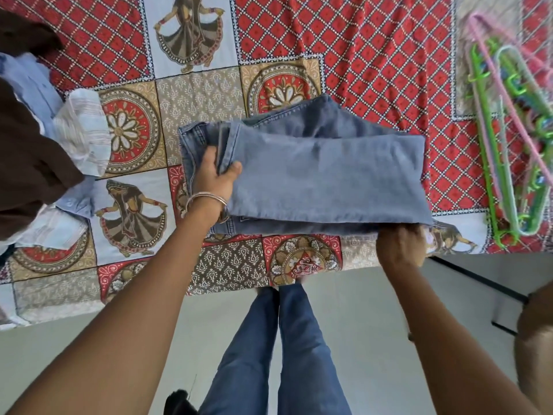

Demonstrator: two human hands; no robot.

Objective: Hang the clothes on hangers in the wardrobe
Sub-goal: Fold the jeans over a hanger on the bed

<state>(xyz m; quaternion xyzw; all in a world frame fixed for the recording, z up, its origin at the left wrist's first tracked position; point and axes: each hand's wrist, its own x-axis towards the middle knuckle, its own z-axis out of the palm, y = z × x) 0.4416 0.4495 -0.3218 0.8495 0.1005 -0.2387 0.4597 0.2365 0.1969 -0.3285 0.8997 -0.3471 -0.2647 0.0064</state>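
Observation:
A pair of folded blue jeans (314,172) lies across the patterned bedspread (359,55) near its front edge. My left hand (214,175) grips the left end of the fold, thumb on top of the denim. My right hand (401,247) holds the lower right corner from underneath, its fingers hidden below the cloth. A bunch of green and pink plastic hangers (514,139) rests on the bed at the far right. No wardrobe is in view.
A heap of other clothes (39,139), brown, light blue and striped white, lies at the bed's left side. Below the bed edge are the pale floor (374,324) and my own legs in jeans (284,354).

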